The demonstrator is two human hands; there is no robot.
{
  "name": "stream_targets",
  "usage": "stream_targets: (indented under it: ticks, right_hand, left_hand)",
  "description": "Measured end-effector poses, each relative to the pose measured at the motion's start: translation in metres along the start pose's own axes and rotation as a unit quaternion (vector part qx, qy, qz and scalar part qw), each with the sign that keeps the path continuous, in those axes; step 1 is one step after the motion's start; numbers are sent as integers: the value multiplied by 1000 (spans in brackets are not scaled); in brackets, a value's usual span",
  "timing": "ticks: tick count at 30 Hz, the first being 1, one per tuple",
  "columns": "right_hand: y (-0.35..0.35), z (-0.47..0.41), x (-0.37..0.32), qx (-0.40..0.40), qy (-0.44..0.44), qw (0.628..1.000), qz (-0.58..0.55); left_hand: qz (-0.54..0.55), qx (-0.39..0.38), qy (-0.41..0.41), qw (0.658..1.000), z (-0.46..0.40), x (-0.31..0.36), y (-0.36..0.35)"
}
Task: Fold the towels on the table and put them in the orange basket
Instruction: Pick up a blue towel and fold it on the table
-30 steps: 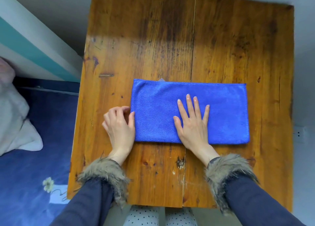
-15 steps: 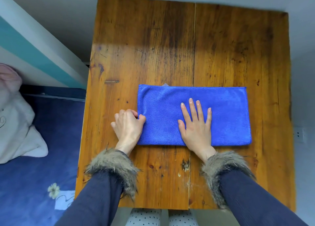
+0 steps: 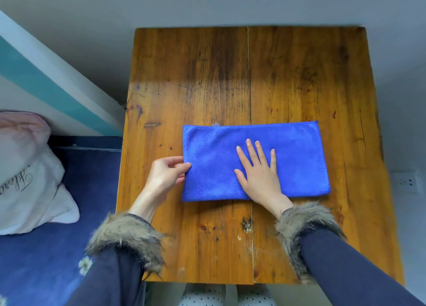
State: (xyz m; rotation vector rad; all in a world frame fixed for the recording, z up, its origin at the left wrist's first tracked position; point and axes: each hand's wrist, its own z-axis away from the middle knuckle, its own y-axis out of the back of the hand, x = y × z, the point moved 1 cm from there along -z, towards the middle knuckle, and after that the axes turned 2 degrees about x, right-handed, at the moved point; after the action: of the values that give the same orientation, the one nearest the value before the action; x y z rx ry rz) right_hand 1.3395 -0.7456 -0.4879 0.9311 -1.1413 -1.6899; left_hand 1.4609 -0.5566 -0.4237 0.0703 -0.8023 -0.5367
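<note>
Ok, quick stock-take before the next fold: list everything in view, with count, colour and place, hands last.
towel: one, blue, folded into a long rectangle, flat on the middle of the table
table: one, worn brown wood, seam down the centre
pillow: one, white and pink, on the bed at far left
bedsheet: one, dark blue with small flowers, lower left
wall socket: one, white, far right
orange basket: none in view
fur cuffs: two, grey-brown, on dark blue sleeves
left hand: pinches the towel's left edge
right hand: flat, fingers spread, presses on the towel's middle
</note>
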Motion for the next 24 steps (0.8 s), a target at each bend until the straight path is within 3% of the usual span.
stream_targets:
  ticks: [11, 19, 24]
  right_hand:
    - [27, 45, 61, 55, -22, 977, -204]
    - [26, 69, 125, 142, -124, 891, -412]
    - [13, 69, 152, 135, -168, 856, -469]
  left_hand:
    - [4, -6, -82, 997, 48, 54, -78]
    - [-49, 16, -125, 991, 55, 72, -202]
    - [-113, 12, -171, 979, 53, 61, -262]
